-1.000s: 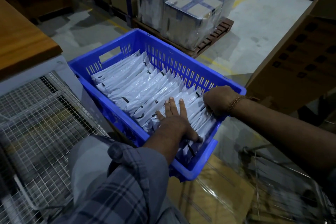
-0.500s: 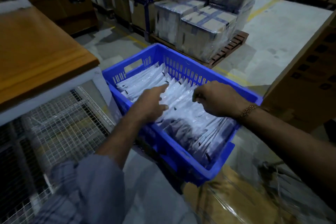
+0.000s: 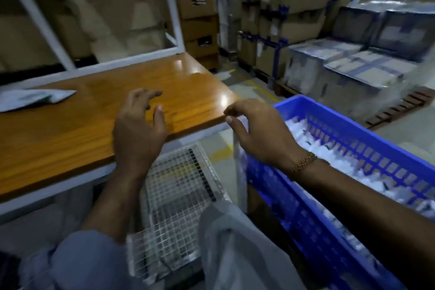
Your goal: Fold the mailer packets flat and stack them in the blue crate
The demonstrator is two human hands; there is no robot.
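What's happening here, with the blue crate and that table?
A person is packing mailer packets into a blue crate, which already holds rows of them. Right now both hands are empty: the left hand hovers over the wooden table and the right hand is near the crate's corner. One loose packet lies at the table's far left, probably next to be folded.

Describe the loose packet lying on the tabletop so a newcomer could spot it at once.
Start at the wooden tabletop to the left of the blue crate. Follow it to its far left edge, where a pale mailer packet lies flat, cut off by the frame. It is the only packet on the wood; all the others are packed in the crate, and neither hand touches it.
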